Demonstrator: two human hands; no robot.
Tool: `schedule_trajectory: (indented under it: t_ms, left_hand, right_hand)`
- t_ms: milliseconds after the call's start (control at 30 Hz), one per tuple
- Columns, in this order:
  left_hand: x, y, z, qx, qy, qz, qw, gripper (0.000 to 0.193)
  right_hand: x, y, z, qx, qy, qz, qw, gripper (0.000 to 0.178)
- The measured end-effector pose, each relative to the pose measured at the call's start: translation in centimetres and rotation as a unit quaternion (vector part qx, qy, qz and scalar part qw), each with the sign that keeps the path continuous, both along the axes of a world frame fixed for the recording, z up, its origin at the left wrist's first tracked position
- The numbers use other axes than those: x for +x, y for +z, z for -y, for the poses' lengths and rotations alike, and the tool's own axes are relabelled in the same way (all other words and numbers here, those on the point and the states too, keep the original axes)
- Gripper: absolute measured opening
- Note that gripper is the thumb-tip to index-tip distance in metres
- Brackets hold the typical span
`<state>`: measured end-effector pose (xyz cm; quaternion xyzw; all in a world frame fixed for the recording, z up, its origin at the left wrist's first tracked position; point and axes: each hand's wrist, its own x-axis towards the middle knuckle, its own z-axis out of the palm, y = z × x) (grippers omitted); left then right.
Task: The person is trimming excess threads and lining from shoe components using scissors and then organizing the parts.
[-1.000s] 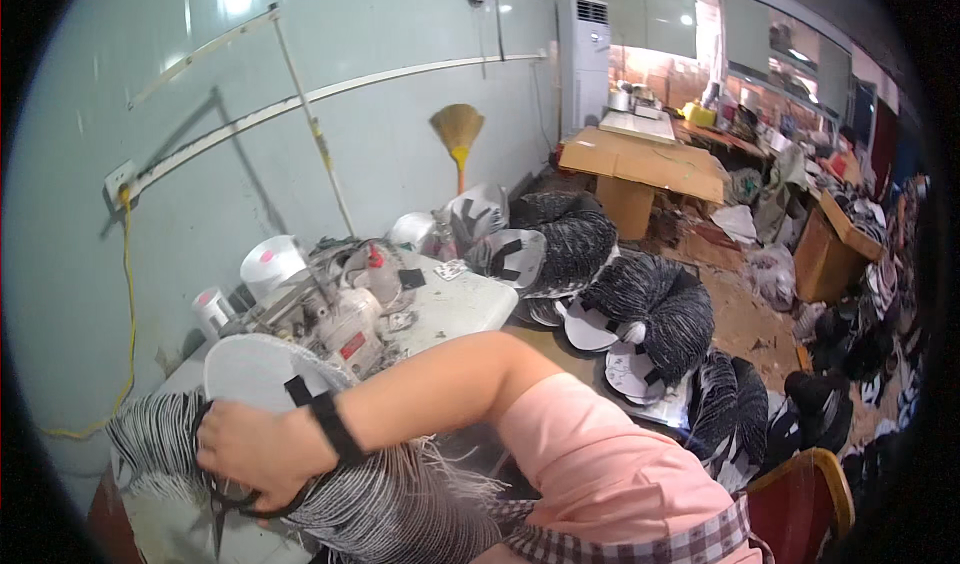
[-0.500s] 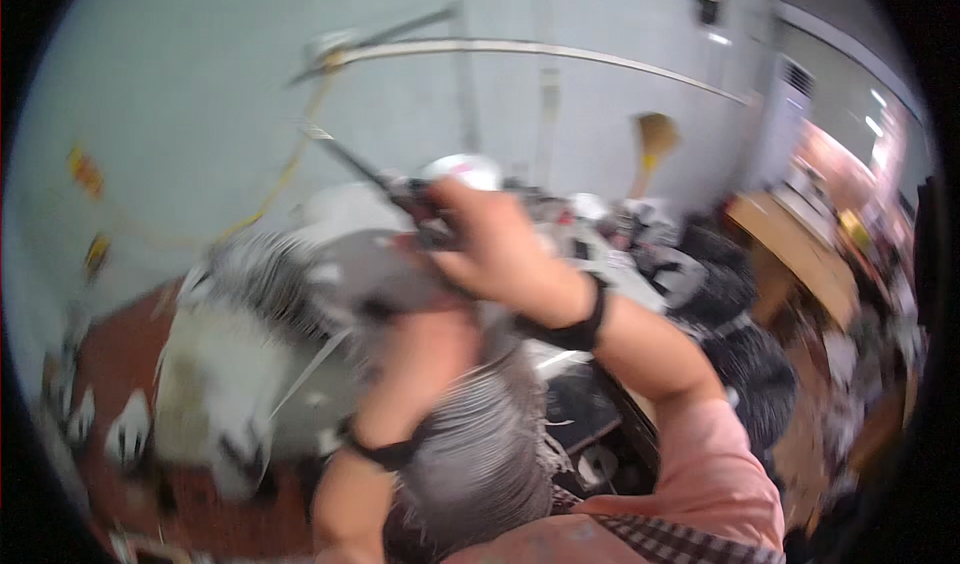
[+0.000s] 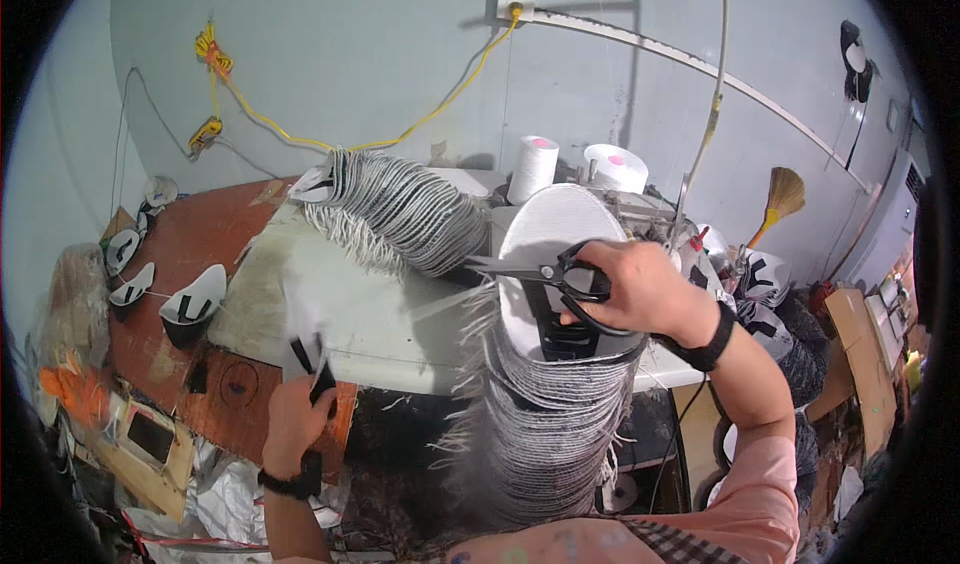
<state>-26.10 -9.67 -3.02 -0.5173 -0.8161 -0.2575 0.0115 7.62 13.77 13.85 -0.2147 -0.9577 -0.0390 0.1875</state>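
My right hand (image 3: 640,289) grips black-handled scissors (image 3: 545,273), their metal blades pointing left over a tall stack of grey-and-white fabric pieces (image 3: 550,424). The topmost piece (image 3: 560,219) is white and rounded at its far end, with black strips at its near end. White threads fringe the stack's left side. Lower left, my left hand (image 3: 296,422) is closed on a white fabric piece with black strips (image 3: 303,329), which is smeared by motion. It is held apart from the stack, near the table's front edge.
On the white table (image 3: 350,304) leans a row of similar pieces (image 3: 410,214). Two thread cones (image 3: 533,169) stand behind the stack. Loose white-and-black pieces (image 3: 192,304) lie on the reddish board at left. A yellow cord (image 3: 440,114) hangs from a wall socket (image 3: 516,4).
My hands were together over the stack; now the left has moved away to the lower left with a fabric piece. The scissors turned from up-left to pointing left. The view has shifted.
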Motion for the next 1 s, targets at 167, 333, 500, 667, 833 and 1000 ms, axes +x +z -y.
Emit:
schedule_trajectory:
  t_ms: [167, 333, 500, 667, 833, 1000]
  left_hand:
    - [5.7, 8.4, 2.3, 0.129, -0.032, 0.099, 0.986, 0.024]
    - [9.7, 13.6, 1.3, 0.173, -0.1, 0.105, 0.974, 0.023]
    - [11.8, 15.7, -5.3, 0.318, -0.214, 0.39, 0.837, 0.022]
    - [16.6, 13.2, -16.5, 0.185, -0.48, 0.354, 0.781, 0.038]
    - [23.6, 9.1, -14.9, -0.054, -0.552, 0.069, 0.829, 0.058]
    - [17.5, 7.1, -10.3, 0.163, -0.444, -0.004, 0.881, 0.071]
  right_hand:
    - [-2.6, 2.3, 2.9, 0.124, 0.071, 0.001, 0.99, 0.054]
    - [-5.6, 0.2, 1.7, 0.109, 0.036, 0.065, 0.991, 0.043]
    - [-2.2, 0.1, -1.3, 0.029, -0.065, -0.116, 0.991, 0.034]
    - [-0.8, 4.6, 0.8, -0.12, -0.099, -0.262, 0.952, 0.038]
    - [-2.0, 0.3, -1.2, -0.037, -0.002, -0.069, 0.997, 0.034]
    - [-1.5, -3.8, -3.3, 0.0, -0.018, -0.009, 1.0, 0.028]
